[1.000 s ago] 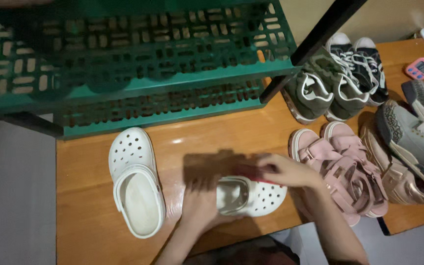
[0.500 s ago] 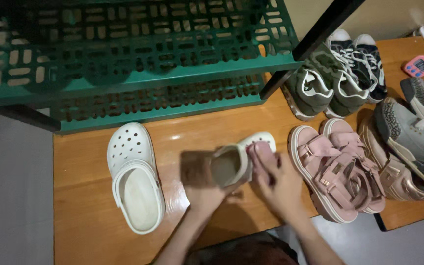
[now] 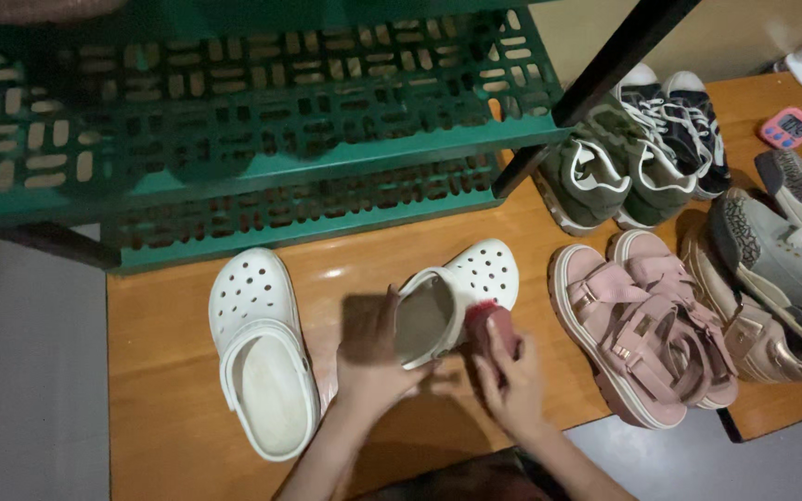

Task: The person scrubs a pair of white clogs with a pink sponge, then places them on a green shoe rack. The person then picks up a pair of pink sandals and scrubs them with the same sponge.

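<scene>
Hands first: our left hand [image 3: 373, 357] grips the heel end of a white clog [image 3: 452, 297], fingers curled over its rim so the shoe stands tipped on its side with the opening turned toward us, while our right hand [image 3: 510, 380] is closed around a small dark red brush or sponge [image 3: 494, 323] pressed against the clog's outer side wall. We cannot tell which of the two that red thing is, since the fingers cover most of it. The clog lies just ahead of both hands, its long axis running up and to the right, toe pointing away toward the green plastic shoe rack [image 3: 262, 139]; the left hand sits at the heel, the right beside the middle of the shoe. Its partner, a second white clog [image 3: 262, 362], rests sole down on the wooden tabletop [image 3: 169, 408] to the left, apart from the hands. To the right stand pink strapped sandals [image 3: 642, 334], then olive sneakers [image 3: 605, 176], dark lace-up sneakers [image 3: 684, 121] and grey shoes [image 3: 782, 260] cut off by the frame edge. A small pink timer [image 3: 788, 127] lies far right. The rack's upper part is blurred.
</scene>
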